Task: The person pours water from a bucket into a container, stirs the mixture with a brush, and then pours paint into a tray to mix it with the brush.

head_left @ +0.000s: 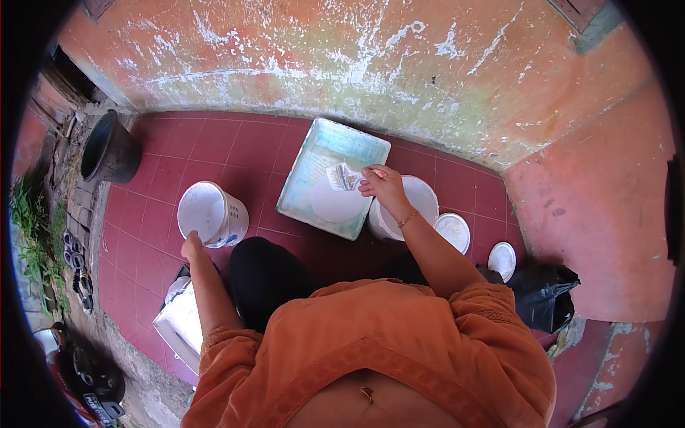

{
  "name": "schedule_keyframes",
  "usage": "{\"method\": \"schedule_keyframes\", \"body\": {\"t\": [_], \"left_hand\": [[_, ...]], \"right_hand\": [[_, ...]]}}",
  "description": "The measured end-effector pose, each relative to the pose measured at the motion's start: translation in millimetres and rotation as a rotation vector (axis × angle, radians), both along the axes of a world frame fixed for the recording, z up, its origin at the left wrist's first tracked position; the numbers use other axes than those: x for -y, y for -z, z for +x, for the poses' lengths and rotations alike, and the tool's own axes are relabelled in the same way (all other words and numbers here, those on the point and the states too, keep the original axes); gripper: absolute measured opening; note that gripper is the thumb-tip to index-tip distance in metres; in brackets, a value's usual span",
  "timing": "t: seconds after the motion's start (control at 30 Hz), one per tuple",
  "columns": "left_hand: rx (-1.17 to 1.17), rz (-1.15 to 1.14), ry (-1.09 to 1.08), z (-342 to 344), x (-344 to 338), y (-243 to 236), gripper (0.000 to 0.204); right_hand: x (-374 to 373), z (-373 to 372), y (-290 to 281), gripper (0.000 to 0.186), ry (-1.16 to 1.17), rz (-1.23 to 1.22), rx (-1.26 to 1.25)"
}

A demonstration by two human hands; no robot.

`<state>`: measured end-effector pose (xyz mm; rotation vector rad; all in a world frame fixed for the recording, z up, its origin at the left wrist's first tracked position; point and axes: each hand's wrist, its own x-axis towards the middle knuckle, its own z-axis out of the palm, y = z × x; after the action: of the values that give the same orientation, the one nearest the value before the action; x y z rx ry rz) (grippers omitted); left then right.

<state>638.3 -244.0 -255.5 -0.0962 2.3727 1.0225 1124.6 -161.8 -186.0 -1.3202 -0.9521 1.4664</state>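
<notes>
My right hand (385, 188) is closed round a paintbrush (344, 177) with wide white-coated bristles and some red at its handle. The brush is over a shallow rectangular tray (305, 162), pale blue-white, with a round white patch showing inside. Partly behind my right wrist stands a white bucket (426, 196). On the left, my left hand (192, 246) has its fingers closed at the near rim of another white bucket (234, 217), which leans a little and is white inside. My fingertips there are partly hidden.
Two white round lids (452, 232) (502, 262) lie to the right, near a black plastic bag (544, 296). A white box-like thing (184, 322) lies below my left forearm. A dark tub (114, 150) stands far left on the red tiles. A peeling orange wall (285, 53) rises behind.
</notes>
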Motion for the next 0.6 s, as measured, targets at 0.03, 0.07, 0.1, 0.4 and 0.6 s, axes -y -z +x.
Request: {"method": "schedule_keyframes", "body": {"t": [0.03,0.07,0.1,0.4,0.6], "left_hand": [[-0.250,-0.167,-0.071,16,-3,-22,0.062],[-0.493,-0.046,-0.048,25,-2,-40,0.055],[-0.737,0.075,-0.027,35,1,-60,0.050],[1.037,1.791,1.175,189,40,-318,0.058],[1.449,1.878,1.354,240,75,-371,0.054]], "right_hand": [[3,-3,15,0.026,-0.024,0.035,0.129],[5,-6,24,0.025,-0.051,0.078,0.256],[6,-10,29,0.022,-0.028,0.037,0.240],[6,2,56,0.020,-0.077,0.107,0.397],[12,-15,40,0.020,-0.024,0.038,0.266]]}}
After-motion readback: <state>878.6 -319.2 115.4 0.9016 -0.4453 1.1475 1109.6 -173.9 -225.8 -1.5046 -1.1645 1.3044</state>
